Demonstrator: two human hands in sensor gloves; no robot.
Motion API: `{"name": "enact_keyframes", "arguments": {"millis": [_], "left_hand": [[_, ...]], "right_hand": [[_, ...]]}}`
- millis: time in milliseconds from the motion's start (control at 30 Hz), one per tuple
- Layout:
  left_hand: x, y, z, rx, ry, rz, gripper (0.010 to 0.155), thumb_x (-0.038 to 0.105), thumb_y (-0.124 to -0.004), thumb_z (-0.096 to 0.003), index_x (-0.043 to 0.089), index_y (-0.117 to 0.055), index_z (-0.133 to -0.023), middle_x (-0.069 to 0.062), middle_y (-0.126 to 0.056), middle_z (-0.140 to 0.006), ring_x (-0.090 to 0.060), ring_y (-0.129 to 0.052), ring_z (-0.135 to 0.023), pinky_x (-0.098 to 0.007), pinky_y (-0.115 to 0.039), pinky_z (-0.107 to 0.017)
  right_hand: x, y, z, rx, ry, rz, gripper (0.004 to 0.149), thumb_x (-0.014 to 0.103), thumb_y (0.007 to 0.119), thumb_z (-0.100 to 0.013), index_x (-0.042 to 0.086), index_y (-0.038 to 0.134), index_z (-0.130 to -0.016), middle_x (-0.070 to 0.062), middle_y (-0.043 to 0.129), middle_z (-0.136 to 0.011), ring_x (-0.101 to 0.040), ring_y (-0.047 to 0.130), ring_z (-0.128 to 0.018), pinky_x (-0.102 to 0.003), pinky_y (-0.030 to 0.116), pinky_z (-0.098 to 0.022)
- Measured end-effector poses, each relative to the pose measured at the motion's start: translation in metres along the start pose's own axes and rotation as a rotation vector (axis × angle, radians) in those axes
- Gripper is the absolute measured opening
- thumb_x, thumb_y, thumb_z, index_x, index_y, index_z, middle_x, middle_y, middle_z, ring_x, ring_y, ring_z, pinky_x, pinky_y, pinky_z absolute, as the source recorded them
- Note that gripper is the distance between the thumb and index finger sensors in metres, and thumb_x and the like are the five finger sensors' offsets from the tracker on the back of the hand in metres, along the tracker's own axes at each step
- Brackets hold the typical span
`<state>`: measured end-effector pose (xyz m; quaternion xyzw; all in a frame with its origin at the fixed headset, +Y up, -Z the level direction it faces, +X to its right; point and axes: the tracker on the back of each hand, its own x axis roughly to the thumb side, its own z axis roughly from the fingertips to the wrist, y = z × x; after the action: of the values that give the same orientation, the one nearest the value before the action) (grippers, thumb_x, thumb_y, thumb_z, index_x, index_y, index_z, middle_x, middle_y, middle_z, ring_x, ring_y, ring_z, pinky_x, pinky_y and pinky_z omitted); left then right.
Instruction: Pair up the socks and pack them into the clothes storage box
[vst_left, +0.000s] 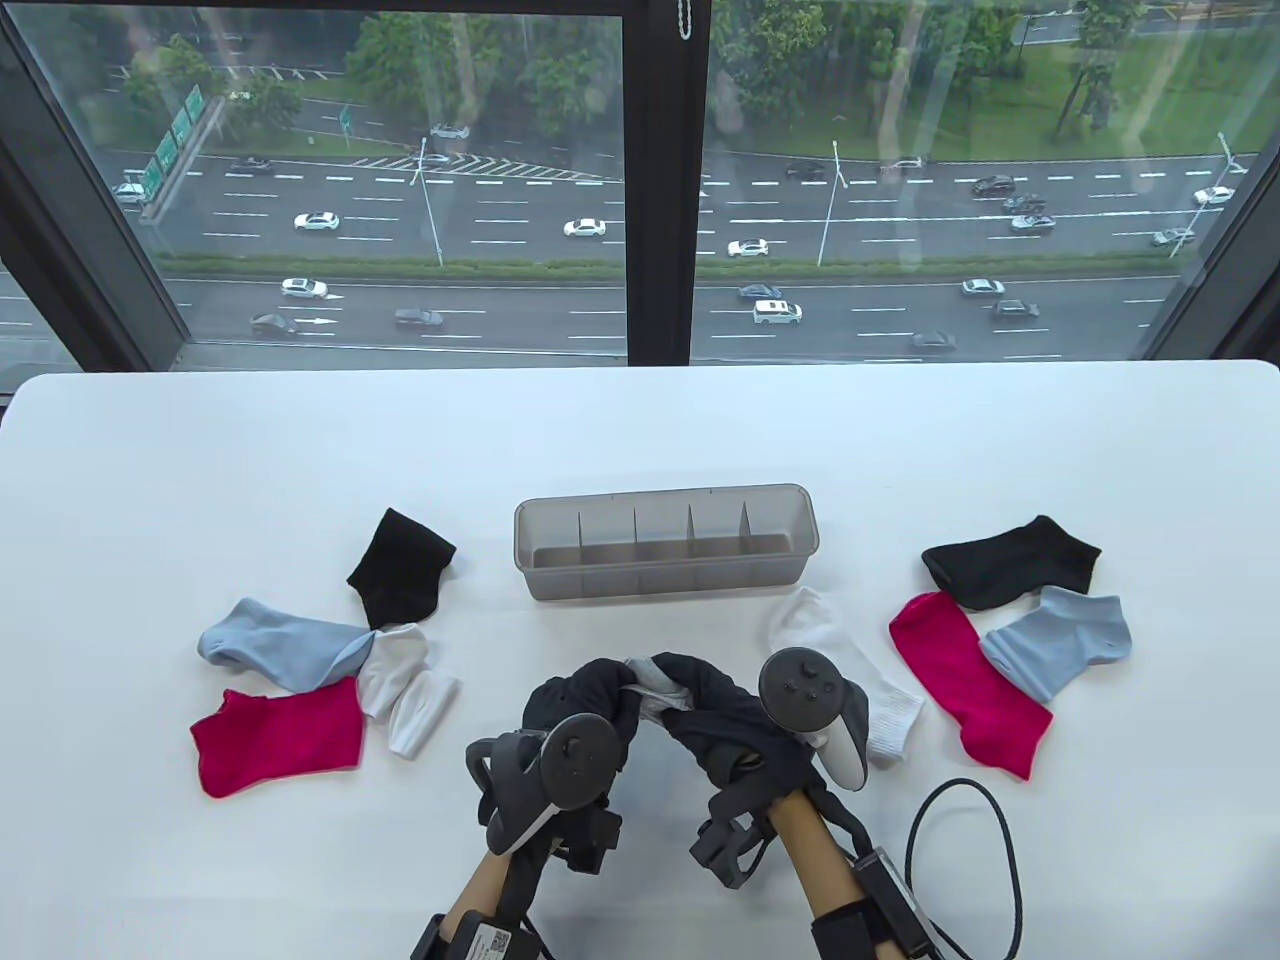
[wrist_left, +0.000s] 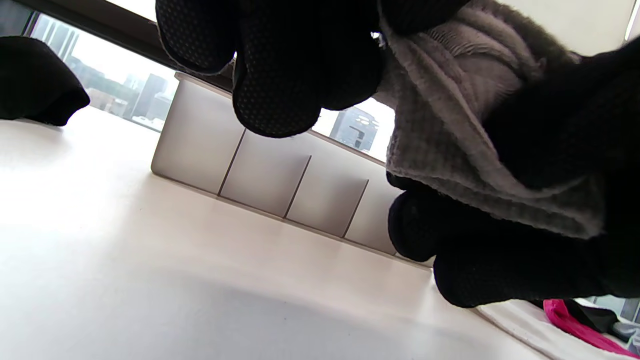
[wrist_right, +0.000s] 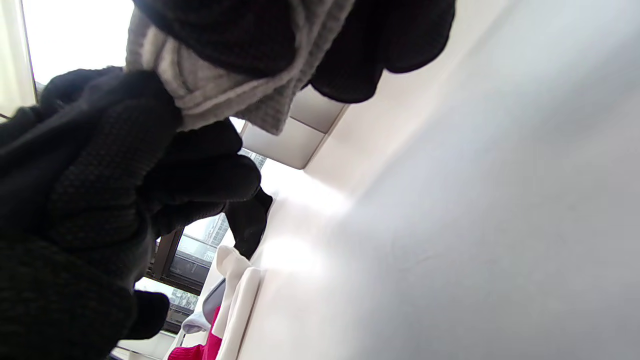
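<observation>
Both gloved hands meet just in front of the storage box (vst_left: 660, 582) and hold bunched grey sock fabric (vst_left: 652, 692) between them, above the table. My left hand (vst_left: 598, 692) grips its left end and my right hand (vst_left: 705, 705) its right end. The left wrist view shows the ribbed grey sock (wrist_left: 450, 140) pinched under gloved fingers (wrist_left: 300, 75), with the box (wrist_left: 270, 170) behind. In the right wrist view the grey sock (wrist_right: 225, 95) hangs from my curled fingers (wrist_right: 125, 165). The box's compartments look empty. I cannot tell whether the fabric is one sock or two.
Left of the hands lie a black sock (vst_left: 400, 565), a light blue sock (vst_left: 280, 645), a white sock (vst_left: 405, 685) and a pink sock (vst_left: 275, 740). On the right lie black (vst_left: 1010, 560), light blue (vst_left: 1060, 635), pink (vst_left: 965, 680) and white (vst_left: 845, 650) socks. A cable (vst_left: 960, 850) loops at the bottom right.
</observation>
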<state>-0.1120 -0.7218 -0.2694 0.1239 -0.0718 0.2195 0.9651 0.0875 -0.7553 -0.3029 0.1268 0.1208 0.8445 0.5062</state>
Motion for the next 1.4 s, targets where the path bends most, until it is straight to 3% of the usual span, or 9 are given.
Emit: {"name": "enact_keyframes", "arguments": {"millis": [400,533,700,800,967,1167,1300,1333,1400], "left_hand": [[-0.014,-0.001,-0.006,-0.076,0.065,0.091,0.038,0.038,-0.064,-0.0550,0.021,-0.068,-0.089,-0.003,-0.098,-0.078,-0.020,-0.105,-0.067,-0.048,-0.078,-0.069],[-0.018,-0.007,-0.009,-0.150,0.079,0.089,0.038,0.037,-0.065,-0.0552,0.022,-0.069,-0.089,-0.003,-0.098,-0.078,-0.020,-0.106,-0.067,-0.049,-0.077,-0.069],[-0.018,-0.011,-0.013,-0.167,0.082,0.084,0.038,0.037,-0.065,-0.0555,0.021,-0.070,-0.089,-0.003,-0.099,-0.078,-0.020,-0.106,-0.067,-0.050,-0.077,-0.069],[-0.019,-0.013,-0.012,-0.186,0.083,0.071,0.038,0.037,-0.065,-0.0555,0.022,-0.070,-0.090,-0.003,-0.099,-0.078,-0.020,-0.106,-0.068,-0.050,-0.078,-0.069],[-0.016,-0.015,-0.014,-0.200,0.069,0.111,0.038,0.037,-0.065,-0.0555,0.023,-0.070,-0.090,-0.003,-0.099,-0.078,-0.021,-0.106,-0.068,-0.051,-0.077,-0.069],[-0.015,-0.008,-0.009,-0.186,0.018,0.165,0.038,0.039,-0.066,-0.0550,0.025,-0.071,-0.090,-0.004,-0.095,-0.083,-0.023,-0.102,-0.072,-0.053,-0.073,-0.072],[-0.014,-0.008,-0.006,-0.231,-0.019,0.159,0.037,0.039,-0.067,-0.0548,0.028,-0.073,-0.090,-0.004,-0.094,-0.085,-0.024,-0.101,-0.074,-0.054,-0.071,-0.073],[-0.015,-0.008,-0.007,-0.240,-0.015,0.156,0.037,0.039,-0.068,-0.0547,0.029,-0.073,-0.090,-0.004,-0.094,-0.085,-0.024,-0.101,-0.075,-0.055,-0.070,-0.074],[-0.017,-0.011,-0.009,-0.225,0.014,0.136,0.037,0.040,-0.069,-0.0543,0.030,-0.074,-0.090,-0.004,-0.094,-0.085,-0.025,-0.100,-0.075,-0.055,-0.070,-0.074]], "right_hand": [[-0.001,-0.001,-0.005,0.120,-0.029,-0.053,0.047,0.004,0.081,-0.050,0.031,0.073,-0.088,-0.003,0.078,-0.096,-0.031,0.077,-0.088,-0.056,0.057,-0.079],[-0.001,0.000,-0.008,0.155,-0.028,0.032,0.046,0.002,0.081,-0.049,0.030,0.074,-0.085,-0.002,0.078,-0.095,-0.031,0.076,-0.088,-0.056,0.057,-0.079],[0.003,0.004,-0.008,0.237,-0.039,0.066,0.044,0.001,0.080,-0.050,0.031,0.075,-0.083,-0.001,0.075,-0.097,-0.031,0.071,-0.093,-0.057,0.052,-0.080],[0.006,0.005,-0.009,0.215,-0.040,0.164,0.044,0.002,0.080,-0.050,0.033,0.076,-0.081,-0.001,0.074,-0.099,-0.030,0.069,-0.095,-0.056,0.052,-0.081],[0.006,0.005,-0.003,0.303,-0.032,0.086,0.042,0.001,0.079,-0.052,0.032,0.078,-0.080,-0.003,0.067,-0.105,-0.032,0.057,-0.101,-0.056,0.047,-0.082],[-0.006,-0.002,0.000,0.084,0.031,-0.058,0.049,0.006,0.076,-0.055,0.033,0.067,-0.095,-0.012,0.056,-0.112,-0.033,0.065,-0.096,-0.051,0.058,-0.077],[-0.008,-0.010,0.000,-0.041,0.007,-0.037,0.057,0.011,0.084,-0.051,0.026,0.058,-0.100,-0.012,0.064,-0.107,-0.028,0.077,-0.090,-0.044,0.068,-0.075],[-0.007,-0.010,0.001,-0.039,-0.016,-0.029,0.055,0.011,0.086,-0.050,0.025,0.063,-0.097,-0.010,0.071,-0.104,-0.027,0.081,-0.088,-0.044,0.071,-0.073],[-0.002,-0.007,0.001,0.107,-0.077,-0.062,0.052,0.009,0.091,-0.047,0.025,0.070,-0.092,-0.007,0.080,-0.096,-0.025,0.085,-0.084,-0.044,0.071,-0.073]]}}
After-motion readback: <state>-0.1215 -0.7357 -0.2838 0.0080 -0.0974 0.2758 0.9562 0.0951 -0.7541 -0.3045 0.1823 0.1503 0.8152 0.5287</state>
